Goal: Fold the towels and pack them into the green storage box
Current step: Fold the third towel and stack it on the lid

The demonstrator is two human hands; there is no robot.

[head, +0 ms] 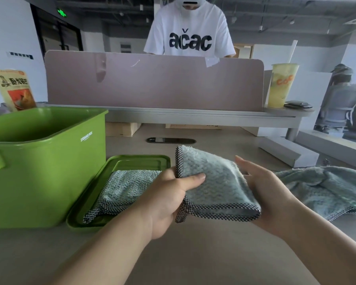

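Setting: an open office is seen from the head view; a beige desk fills the lower frame, closed off at 12 o'clock by a mauve partition; a person in a white printed T-shirt stands behind it; a yellow drink cup stands at 2 o'clock.
Storage box: the green storage box stands open at 9 o'clock; the part of its interior that shows holds no towel, though the floor of the box is hidden, so its contents cannot be judged.
Lid: the green lid lies flat on the desk, touching the box's right side.
Folded towel: a pale blue towel with checked trim is held above the desk at centre, folded into a compact square.
Left hand: the left hand is clamped on the towel's left edge, thumb pressed on top.
Right hand: the right hand cups the towel's right fold with fingers underneath; the grip is taken as supporting, not tight.
Second towel: another towel lies on the lid, flattened but loosely folded.
Third towel: a rumpled towel lies unfolded at 3 o'clock.
Progress: one towel is judged folded and ready for the box; packing appears not yet begun; at least one towel is left to fold.
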